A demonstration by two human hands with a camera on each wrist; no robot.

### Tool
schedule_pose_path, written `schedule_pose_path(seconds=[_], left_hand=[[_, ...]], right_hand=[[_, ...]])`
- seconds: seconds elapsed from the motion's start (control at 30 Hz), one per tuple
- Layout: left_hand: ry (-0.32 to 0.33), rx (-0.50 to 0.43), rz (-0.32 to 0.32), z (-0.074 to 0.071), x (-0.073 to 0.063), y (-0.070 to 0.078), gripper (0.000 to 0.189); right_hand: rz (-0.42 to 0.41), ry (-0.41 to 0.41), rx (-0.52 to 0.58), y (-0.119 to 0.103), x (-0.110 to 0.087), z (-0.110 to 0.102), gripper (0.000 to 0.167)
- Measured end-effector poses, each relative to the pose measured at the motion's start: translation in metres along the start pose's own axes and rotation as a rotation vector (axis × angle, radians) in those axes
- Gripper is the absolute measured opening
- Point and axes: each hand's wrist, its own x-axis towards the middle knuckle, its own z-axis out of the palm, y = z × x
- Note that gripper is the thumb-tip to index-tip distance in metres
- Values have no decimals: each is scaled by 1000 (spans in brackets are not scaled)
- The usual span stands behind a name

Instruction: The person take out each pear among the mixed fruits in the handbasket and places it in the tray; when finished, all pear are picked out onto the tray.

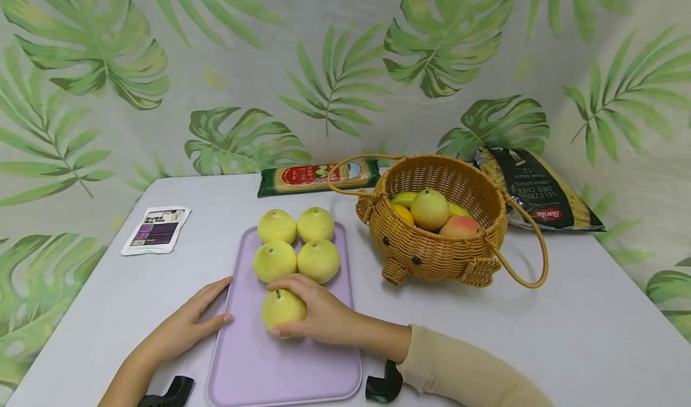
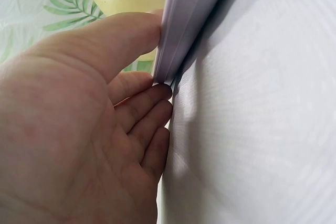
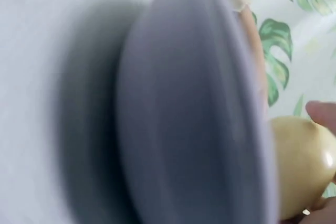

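A yellow pear (image 1: 283, 312) with a short dark stem sits in my right hand (image 1: 318, 311), whose thumb and fingers grip it from the side over the lilac tray (image 1: 286, 371). In the right wrist view the pear (image 3: 302, 166) shows beyond the tray's rim; whether it touches the tray I cannot tell. My left hand (image 1: 186, 320) rests at the tray's left edge, fingers extended. In the left wrist view its thumb and fingertips (image 2: 157, 153) touch or lie close to the rim (image 2: 184, 19). Several round yellow-green fruits (image 1: 318, 260) stand in two rows at the tray's far end.
Right of the tray stands a wicker basket (image 1: 432, 254) with a pear (image 1: 429, 209), a peach (image 1: 460, 226) and other fruit inside. Behind lie a noodle packet (image 1: 318, 176) and a black pasta bag (image 1: 540, 191). A white-and-purple pouch (image 1: 156, 230) lies at the left.
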Motion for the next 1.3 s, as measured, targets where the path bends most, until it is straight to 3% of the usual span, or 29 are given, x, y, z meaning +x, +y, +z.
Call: schedule_pose_path(seconds=[0.27,0.77,1.0,1.17,1.3], left_hand=[[-3,-25,8,-2,1,0,67],[11,-4,17,-1,1,-2,66],[16,0,23,-1,-1,1,64],[17,-3,32,0,-1,3,64],[13,-1,25,-1,-1,4,65]], right_hand=[[32,-61,25,2,-1,-8,62],[15,105,-16,2,6,9,64],[45,105,-63,0,6,11,65],[68,84,1,-11,2,-2,65],[2,112,59,-24,-6,-27,58]])
